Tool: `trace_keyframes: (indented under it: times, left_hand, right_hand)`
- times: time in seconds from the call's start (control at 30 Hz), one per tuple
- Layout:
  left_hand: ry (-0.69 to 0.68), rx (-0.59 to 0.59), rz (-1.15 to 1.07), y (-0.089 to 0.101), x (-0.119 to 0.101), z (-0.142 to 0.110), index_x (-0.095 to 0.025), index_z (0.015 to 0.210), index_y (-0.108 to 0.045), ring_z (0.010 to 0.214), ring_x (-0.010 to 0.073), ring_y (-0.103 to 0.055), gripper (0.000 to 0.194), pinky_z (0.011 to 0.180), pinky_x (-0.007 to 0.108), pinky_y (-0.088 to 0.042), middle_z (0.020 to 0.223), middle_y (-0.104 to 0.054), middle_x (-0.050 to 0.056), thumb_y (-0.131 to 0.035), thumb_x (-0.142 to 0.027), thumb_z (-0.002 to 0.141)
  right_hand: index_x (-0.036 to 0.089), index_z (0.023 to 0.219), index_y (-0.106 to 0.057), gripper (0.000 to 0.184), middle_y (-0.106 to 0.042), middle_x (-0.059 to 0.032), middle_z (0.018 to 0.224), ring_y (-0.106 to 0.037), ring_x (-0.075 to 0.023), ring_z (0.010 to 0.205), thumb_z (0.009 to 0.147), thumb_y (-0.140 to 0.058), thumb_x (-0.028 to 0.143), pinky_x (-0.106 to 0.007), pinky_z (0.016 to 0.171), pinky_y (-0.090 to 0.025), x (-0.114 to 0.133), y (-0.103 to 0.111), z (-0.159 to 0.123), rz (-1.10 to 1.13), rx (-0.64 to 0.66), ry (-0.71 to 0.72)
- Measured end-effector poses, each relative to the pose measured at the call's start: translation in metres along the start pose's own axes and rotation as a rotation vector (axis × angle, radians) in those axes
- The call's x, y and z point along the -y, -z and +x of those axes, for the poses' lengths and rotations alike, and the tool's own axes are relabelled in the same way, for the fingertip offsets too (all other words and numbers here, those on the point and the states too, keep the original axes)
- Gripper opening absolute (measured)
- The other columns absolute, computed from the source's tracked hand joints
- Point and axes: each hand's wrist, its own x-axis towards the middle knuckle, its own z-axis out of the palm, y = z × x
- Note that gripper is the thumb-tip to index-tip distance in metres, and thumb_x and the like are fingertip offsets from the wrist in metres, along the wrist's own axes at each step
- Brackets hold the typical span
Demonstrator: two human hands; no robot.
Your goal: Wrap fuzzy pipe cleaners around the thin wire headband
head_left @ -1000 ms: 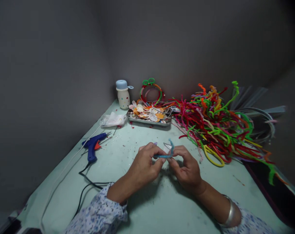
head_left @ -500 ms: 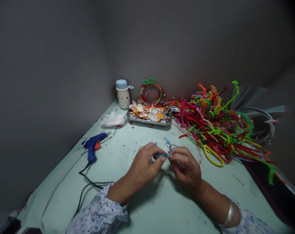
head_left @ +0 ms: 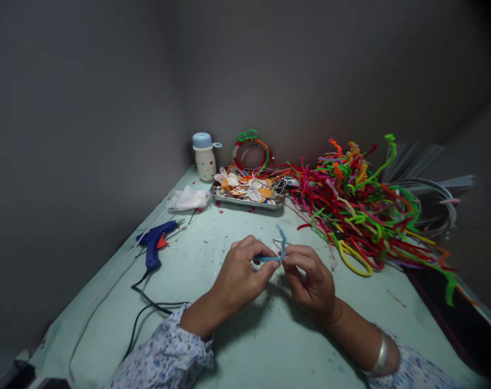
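Observation:
Both hands meet over the middle of the pale green table (head_left: 270, 346). My left hand (head_left: 241, 273) pinches one end of a short blue pipe cleaner (head_left: 274, 255). My right hand (head_left: 310, 278) pinches the other end, where the wire bends upward into a small curl. A thin pale wire piece shows just behind the blue one, between the fingers. The fingers of both hands are closed round the blue pipe cleaner. A silver bangle (head_left: 381, 354) sits on my right wrist.
A big heap of coloured pipe cleaners (head_left: 359, 202) fills the right side. A metal tray (head_left: 249, 200) of small craft pieces stands at the back, with a dotted bottle (head_left: 205, 156) and a pipe-cleaner ring (head_left: 251, 151). A blue glue gun (head_left: 156, 243) and its black cord lie at the left.
The upturned end of the blue pipe cleaner has curled tighter and shifted slightly left. My right fingers have moved a little closer to my left hand.

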Motion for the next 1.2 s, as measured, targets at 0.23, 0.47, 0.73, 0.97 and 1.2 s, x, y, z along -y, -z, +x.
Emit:
trace_keyframes:
  times: [0.23,0.47,0.73,0.97,1.2]
  left_hand:
    - [0.02,-0.014,0.005,-0.001,-0.0015,-0.0019,-0.02,0.078,-0.064,0.09,0.0193,-0.06,0.004,0.089,0.035,-0.042,0.08,-0.062,0.002,-0.061,-0.021,0.079]
    - [0.004,-0.031,0.018,-0.0014,-0.0016,-0.0015,-0.018,0.075,-0.062,0.086,0.0174,-0.057,0.004,0.084,0.032,-0.041,0.078,-0.06,0.001,-0.059,-0.018,0.078]
    - [-0.008,-0.021,0.011,-0.0005,-0.001,-0.0015,-0.017,0.076,-0.061,0.082,0.0154,-0.055,0.006,0.079,0.03,-0.04,0.078,-0.058,0.0,-0.057,-0.017,0.08]
    - [-0.043,0.01,0.009,0.0011,-0.0003,-0.0024,-0.017,0.084,-0.061,0.084,0.0165,-0.055,0.006,0.083,0.032,-0.041,0.084,-0.058,0.002,-0.057,-0.017,0.079]
    - [-0.038,-0.019,0.024,0.0015,0.001,-0.0017,-0.017,0.083,-0.058,0.083,0.0158,-0.054,0.005,0.076,0.029,-0.043,0.085,-0.055,0.002,-0.057,-0.015,0.079]
  right_hand:
    - [0.025,0.106,-0.053,0.038,-0.061,-0.0059,0.092,-0.061,-0.0207,0.085,0.077,-0.054,0.002,-0.038,0.071,-0.053,0.0,-0.0013,-0.0009,0.025,0.011,0.009]
    - [0.024,0.107,-0.054,0.038,-0.062,-0.0058,0.091,-0.061,-0.0203,0.084,0.077,-0.055,0.001,-0.037,0.071,-0.053,0.0003,-0.0016,-0.0002,0.02,0.022,0.027]
    - [0.024,0.11,-0.056,0.039,-0.064,-0.0065,0.092,-0.062,-0.0208,0.087,0.079,-0.055,0.002,-0.038,0.073,-0.054,0.0035,-0.0019,0.0039,-0.024,0.035,0.014]
    - [0.024,0.111,-0.057,0.039,-0.064,-0.0066,0.094,-0.061,-0.0206,0.091,0.08,-0.055,0.001,-0.038,0.077,-0.053,0.0027,-0.0021,0.0022,-0.011,0.039,-0.028]
    - [0.021,0.113,-0.058,0.04,-0.064,-0.0072,0.097,-0.06,-0.0203,0.093,0.079,-0.056,-0.001,-0.038,0.08,-0.052,0.002,-0.0024,0.002,0.009,0.056,-0.039]
